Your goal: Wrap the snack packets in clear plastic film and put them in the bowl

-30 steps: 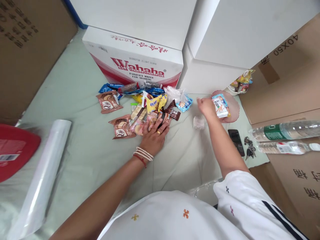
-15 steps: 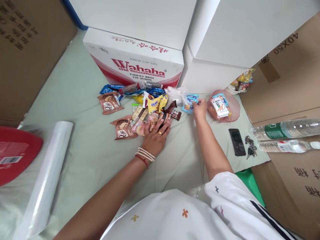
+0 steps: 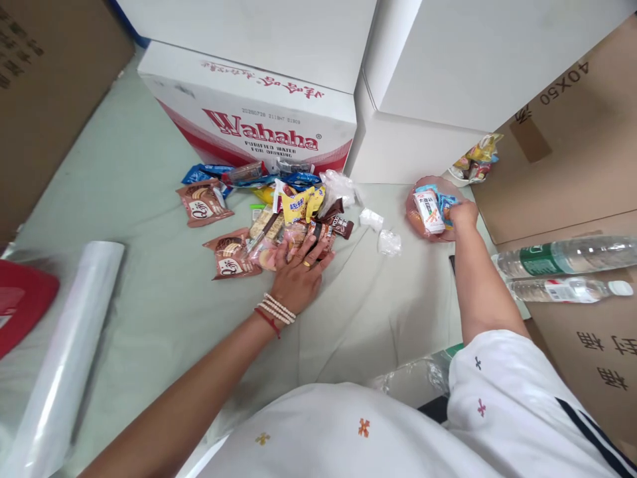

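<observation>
My left hand (image 3: 298, 275) lies with fingers spread over the near edge of a heap of wrapped snacks, touching a brown-and-orange packet (image 3: 322, 232). In the heap are a yellow packet (image 3: 297, 206), a rice-cracker-like pack (image 3: 266, 224) and dark chocolate-coloured packets (image 3: 342, 227). Two brown snack packets (image 3: 231, 255) lie to the left. At the right, my right hand (image 3: 462, 218) is closed on a blue snack packet (image 3: 447, 204) inside a pink translucent bowl (image 3: 415, 224). A white snack packet (image 3: 428, 211) rests in the bowl beside it.
Behind the heap stands a Wahaha water carton (image 3: 259, 126). Small clear white packets (image 3: 389, 243) lie between heap and bowl. Two plastic bottles (image 3: 572, 255) lie at the right, near a cardboard box (image 3: 537, 179). A plastic film roll (image 3: 74, 345) is at the left.
My right hand has carried the blue packet from beside the heap rightward into the pink bowl. Small clear packets now show where it was. My left hand stays on the heap.
</observation>
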`<state>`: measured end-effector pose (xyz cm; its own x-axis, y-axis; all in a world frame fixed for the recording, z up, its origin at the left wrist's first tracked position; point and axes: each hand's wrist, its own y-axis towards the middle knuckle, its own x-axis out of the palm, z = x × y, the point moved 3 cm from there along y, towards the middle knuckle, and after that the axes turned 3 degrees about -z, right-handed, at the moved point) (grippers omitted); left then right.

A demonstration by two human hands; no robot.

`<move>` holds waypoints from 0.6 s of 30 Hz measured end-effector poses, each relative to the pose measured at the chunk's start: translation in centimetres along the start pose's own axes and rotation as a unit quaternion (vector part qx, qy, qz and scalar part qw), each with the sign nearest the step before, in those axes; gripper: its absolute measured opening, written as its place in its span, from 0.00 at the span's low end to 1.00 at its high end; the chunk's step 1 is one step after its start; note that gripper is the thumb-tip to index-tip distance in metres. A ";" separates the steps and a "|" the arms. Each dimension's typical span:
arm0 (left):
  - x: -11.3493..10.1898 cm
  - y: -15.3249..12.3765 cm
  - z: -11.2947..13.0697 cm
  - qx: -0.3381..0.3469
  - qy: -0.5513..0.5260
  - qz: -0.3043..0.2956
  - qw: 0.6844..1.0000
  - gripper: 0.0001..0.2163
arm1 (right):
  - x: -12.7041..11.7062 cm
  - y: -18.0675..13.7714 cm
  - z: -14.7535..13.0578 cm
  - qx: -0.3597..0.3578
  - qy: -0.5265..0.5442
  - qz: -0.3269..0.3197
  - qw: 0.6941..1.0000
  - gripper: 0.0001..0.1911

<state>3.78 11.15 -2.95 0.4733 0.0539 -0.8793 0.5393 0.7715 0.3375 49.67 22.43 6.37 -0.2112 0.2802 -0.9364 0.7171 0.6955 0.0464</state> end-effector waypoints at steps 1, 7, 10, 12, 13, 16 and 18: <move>-0.1 0.0 0.0 0.002 0.001 -0.001 1.000 0.24 | -0.1 -0.5 -0.1 -0.009 -0.011 0.008 1.000 0.23; -2.1 -0.1 1.6 0.014 0.000 0.015 1.000 0.15 | -0.7 -8.6 -1.3 -0.320 0.020 0.023 0.947 0.20; -3.5 -1.6 3.0 0.032 -0.053 0.031 0.998 0.14 | 3.0 -13.0 -1.1 -0.428 0.023 -0.195 0.882 0.18; -4.4 -3.5 3.6 0.020 -0.110 0.045 0.993 0.13 | 4.9 -14.8 -0.5 -0.398 0.063 -0.237 0.884 0.14; -4.8 -4.6 3.9 0.001 -0.145 0.052 0.988 0.12 | 5.6 -15.5 -0.3 -0.372 0.092 -0.227 0.895 0.11; -5.4 -7.9 4.4 -0.111 -0.270 0.043 0.956 0.09 | 6.6 -18.6 -0.1 -0.270 0.225 -0.185 0.918 0.09; -5.2 -9.4 4.8 -0.210 -0.361 0.009 0.909 0.10 | 7.4 -22.6 -0.6 -0.181 0.339 -0.219 0.897 0.12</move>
<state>-0.41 0.57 0.03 0.8945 -0.2438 -0.3747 0.2852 0.9567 0.0583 31.56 9.19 -1.38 -0.8633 0.1791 -0.4719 0.2290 0.9721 -0.0500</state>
